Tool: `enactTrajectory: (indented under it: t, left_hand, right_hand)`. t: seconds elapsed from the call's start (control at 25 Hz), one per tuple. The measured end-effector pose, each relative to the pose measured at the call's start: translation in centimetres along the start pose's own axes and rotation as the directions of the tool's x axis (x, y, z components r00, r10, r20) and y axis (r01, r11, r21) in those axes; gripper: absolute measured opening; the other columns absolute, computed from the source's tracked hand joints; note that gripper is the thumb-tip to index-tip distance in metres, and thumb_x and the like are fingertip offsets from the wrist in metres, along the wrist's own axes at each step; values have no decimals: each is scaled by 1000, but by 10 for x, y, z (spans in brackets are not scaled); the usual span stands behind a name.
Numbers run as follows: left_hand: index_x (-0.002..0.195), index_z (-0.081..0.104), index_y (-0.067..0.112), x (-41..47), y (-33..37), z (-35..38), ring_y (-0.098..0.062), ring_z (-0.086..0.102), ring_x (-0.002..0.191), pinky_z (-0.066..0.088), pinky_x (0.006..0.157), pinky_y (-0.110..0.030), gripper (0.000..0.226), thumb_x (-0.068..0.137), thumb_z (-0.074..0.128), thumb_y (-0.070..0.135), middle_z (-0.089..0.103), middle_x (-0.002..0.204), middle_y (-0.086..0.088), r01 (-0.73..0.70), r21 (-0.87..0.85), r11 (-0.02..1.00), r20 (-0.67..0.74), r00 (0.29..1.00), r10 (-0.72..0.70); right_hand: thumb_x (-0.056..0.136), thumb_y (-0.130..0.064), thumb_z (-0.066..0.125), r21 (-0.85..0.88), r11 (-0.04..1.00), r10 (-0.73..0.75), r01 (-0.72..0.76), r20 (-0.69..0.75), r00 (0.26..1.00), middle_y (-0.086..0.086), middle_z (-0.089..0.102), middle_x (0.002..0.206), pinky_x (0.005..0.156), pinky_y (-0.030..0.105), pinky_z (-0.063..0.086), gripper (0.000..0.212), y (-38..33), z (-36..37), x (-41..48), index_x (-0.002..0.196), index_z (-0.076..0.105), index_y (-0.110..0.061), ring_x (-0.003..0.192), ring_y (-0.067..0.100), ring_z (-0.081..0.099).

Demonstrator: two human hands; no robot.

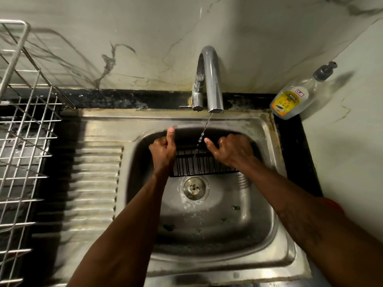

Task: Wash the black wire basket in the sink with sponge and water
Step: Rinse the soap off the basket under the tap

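Black wire basket (199, 164) is up off the floor of the sink (228, 228), held toward the back of the basin, right under the faucet (211, 79). A thin stream of water (204, 131) is running down onto its top edge, about the middle.

Both hands are on it. The left hand (162, 150) has its fingers curled round the left end, thumb pointing straight up toward the sink's rim. The right hand (230, 150) is wrapped round the right end, wet and shiny, with its thumb stretched out toward the stream. The basket's front wire wall faces the person, its bars upright.

Just below the basket sits the drain strainer (194, 187), with water pooled round it and a few green scraps (235, 207) lying on the steel nearby. On the left, the ribbed drainboard (93, 183) and a metal dish rack (27, 129). In the back right corner of the counter, a pump bottle (290, 102) with a yellow label.
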State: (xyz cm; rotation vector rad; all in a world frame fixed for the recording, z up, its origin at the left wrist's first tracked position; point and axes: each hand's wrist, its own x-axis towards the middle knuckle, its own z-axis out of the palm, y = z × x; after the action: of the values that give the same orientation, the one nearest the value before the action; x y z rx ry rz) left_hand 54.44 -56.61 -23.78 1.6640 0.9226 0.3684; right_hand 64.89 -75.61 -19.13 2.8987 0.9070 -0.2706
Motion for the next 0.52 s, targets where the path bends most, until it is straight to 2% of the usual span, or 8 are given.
enactTrajectory:
  t: [0.04,0.12,0.16,0.2,0.32,0.4,0.48,0.52]
  left_hand:
    - [67,66,12,-3,3,0,-10,61,51,55,58,-26,56,102,47,51,66,60,-4,-126,162,979,45,992,120]
    - [70,70,16,-15,15,12,-15,60,49,53,63,-33,62,108,32,47,66,58,0,-341,459,820,81,936,344]
    - [69,69,17,-26,29,18,-14,57,51,50,71,-34,64,109,27,44,66,59,4,-363,503,784,90,924,371]
    - [67,69,17,-31,36,27,-12,53,53,45,78,-33,65,109,27,41,65,61,6,-325,483,813,44,937,348]
    - [70,73,12,-31,50,29,-11,55,64,47,83,-28,51,103,46,40,63,65,5,-100,333,938,-68,989,129]
    - [64,68,18,-18,35,19,-3,57,58,51,67,-26,38,96,60,38,62,59,9,22,145,989,-61,998,-14]
    - [81,69,16,-11,22,10,-8,64,73,56,78,-33,33,85,66,49,68,76,2,253,-92,963,-32,966,-257]
    - [95,68,10,-14,17,8,-17,65,86,54,88,-39,51,79,64,59,69,92,-5,339,-137,931,-24,938,-345]
  right_hand:
    - [98,-72,18,-27,1000,-17,17,-9,1000,3,52,54,63,31,45,77,-9,-8,3,58,54,-17,53,18,52]
    - [101,-65,19,-67,997,-44,42,-25,999,2,57,62,64,31,44,70,-33,-26,14,64,56,-18,61,19,56]
    - [103,-59,21,-79,996,-44,42,-23,999,2,61,68,66,31,43,65,-46,-37,19,70,60,-20,65,20,58]
    - [106,-51,23,-91,995,-49,47,-29,998,2,62,72,67,32,43,59,-57,-46,23,77,64,-20,69,22,60]
    - [108,-41,29,-63,988,-150,143,-123,981,2,61,72,69,33,44,48,-67,-69,17,85,67,-23,70,22,61]
    - [105,-48,37,22,958,-276,287,-206,939,-3,67,77,72,31,44,40,-57,-73,4,86,67,-29,72,17,61]
    - [102,-54,47,355,900,-164,254,-265,950,-10,66,70,67,23,44,41,-48,-74,-8,83,71,-27,63,4,58]
    - [103,-51,48,471,854,-81,221,-300,951,-11,58,59,61,21,42,45,-45,-72,-13,72,68,-25,53,-4,50]
